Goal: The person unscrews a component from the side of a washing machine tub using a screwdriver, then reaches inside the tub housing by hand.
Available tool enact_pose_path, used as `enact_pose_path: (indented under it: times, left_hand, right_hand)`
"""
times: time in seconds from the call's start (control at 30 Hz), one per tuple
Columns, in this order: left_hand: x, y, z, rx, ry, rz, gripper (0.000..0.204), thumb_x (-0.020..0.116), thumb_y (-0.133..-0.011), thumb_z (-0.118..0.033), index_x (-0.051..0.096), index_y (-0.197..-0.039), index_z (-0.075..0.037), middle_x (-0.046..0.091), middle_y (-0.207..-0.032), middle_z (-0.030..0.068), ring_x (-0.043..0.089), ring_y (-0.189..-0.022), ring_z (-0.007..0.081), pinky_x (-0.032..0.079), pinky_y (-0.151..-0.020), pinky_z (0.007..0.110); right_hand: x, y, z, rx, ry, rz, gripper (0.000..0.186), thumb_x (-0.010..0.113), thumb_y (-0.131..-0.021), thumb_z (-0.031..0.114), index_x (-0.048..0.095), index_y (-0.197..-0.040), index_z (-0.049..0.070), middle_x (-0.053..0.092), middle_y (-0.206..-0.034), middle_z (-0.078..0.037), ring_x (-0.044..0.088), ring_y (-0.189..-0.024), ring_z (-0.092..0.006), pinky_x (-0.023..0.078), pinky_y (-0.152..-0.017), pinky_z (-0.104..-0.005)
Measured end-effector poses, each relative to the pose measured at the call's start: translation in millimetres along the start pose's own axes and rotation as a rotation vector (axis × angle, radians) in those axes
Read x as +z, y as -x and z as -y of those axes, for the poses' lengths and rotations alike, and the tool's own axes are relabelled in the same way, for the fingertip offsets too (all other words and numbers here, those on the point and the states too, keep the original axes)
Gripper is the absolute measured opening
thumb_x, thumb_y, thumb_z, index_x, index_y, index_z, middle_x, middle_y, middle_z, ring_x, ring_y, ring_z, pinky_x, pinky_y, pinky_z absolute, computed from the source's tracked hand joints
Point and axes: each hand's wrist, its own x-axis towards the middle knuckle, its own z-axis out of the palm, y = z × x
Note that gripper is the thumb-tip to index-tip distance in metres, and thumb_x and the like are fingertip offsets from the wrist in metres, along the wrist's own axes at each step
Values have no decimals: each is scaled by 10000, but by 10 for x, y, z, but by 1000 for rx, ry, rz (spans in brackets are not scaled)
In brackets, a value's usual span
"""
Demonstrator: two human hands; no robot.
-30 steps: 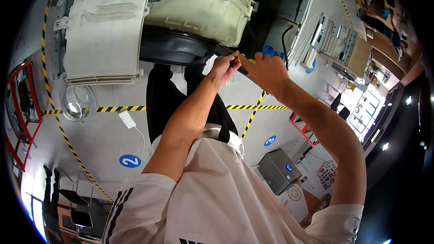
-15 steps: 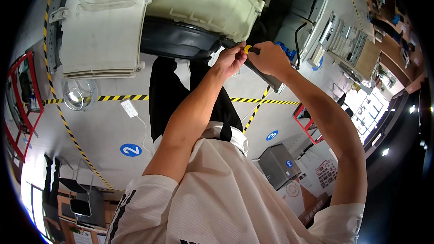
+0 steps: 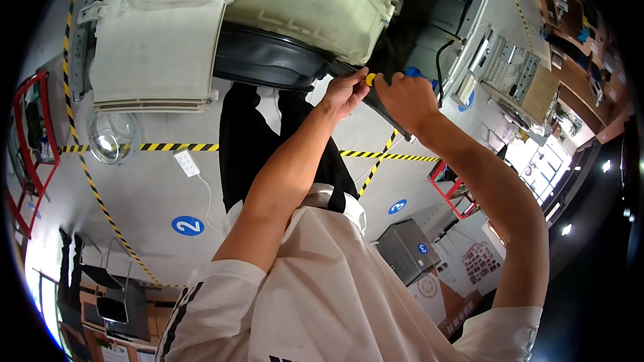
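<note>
A screwdriver (image 3: 370, 79) with a yellow-and-black handle is between my hands, its blade hidden. My right hand (image 3: 408, 102) is closed round the handle and covers most of it. At the yellow end, the fingers of my left hand (image 3: 345, 94) are pinched together at the front of the tool. Both hands are at the lower edge of an opened washing machine, by a dark metal panel (image 3: 384, 108). Above them is the cream plastic tub (image 3: 315, 17). A black rounded part (image 3: 265, 57) curves below the tub, left of my hands.
A pale plastic housing (image 3: 157, 40) fills the upper left. Something blue (image 3: 414, 74) lies just beyond my right hand. On the floor are a clear glass bowl (image 3: 114, 137), a white power strip (image 3: 187, 163) and yellow-black tape (image 3: 178, 147). A grey box (image 3: 406, 248) stands behind on the right.
My right hand has turned on the handle, its knuckles shifting right and lower, hiding the black part. The left hand stays nearly in place. The whole view has shifted slightly.
</note>
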Motion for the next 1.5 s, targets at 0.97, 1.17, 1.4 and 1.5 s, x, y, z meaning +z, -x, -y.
enact_pose_path:
  times: [0.97,1.17,1.4,1.5]
  left_hand:
    - [-94,4,-7,20,-8,43,59,624,-829,-87,604,-822,-31,611,-788,41,597,-735,131,521,-684,241]
    - [-69,-8,5,24,-38,66,40,584,-844,-43,596,-873,-18,607,-849,62,596,-786,146,528,-741,262]
    - [-35,11,31,39,-66,52,49,610,-835,-67,597,-856,-25,597,-817,54,585,-748,140,522,-721,259]
    - [-48,26,11,29,-94,1,54,619,-832,-79,600,-855,-34,591,-797,40,574,-728,127,512,-693,246]
  right_hand:
    - [29,-141,-7,683,-952,282,510,651,-747,355,577,-1125,21,656,-843,-89,641,-694,-232,490,-479,-311]
    - [-35,-47,-76,517,-681,201,597,651,-757,399,497,-1201,29,643,-789,-135,643,-675,-249,488,-503,-330]
    - [119,196,7,101,-96,28,481,621,-786,359,497,-1179,113,568,-607,-118,628,-607,-260,451,-466,-358]
    - [148,143,32,274,-384,-15,424,623,-783,353,553,-1110,92,597,-646,-119,628,-605,-258,440,-426,-336]
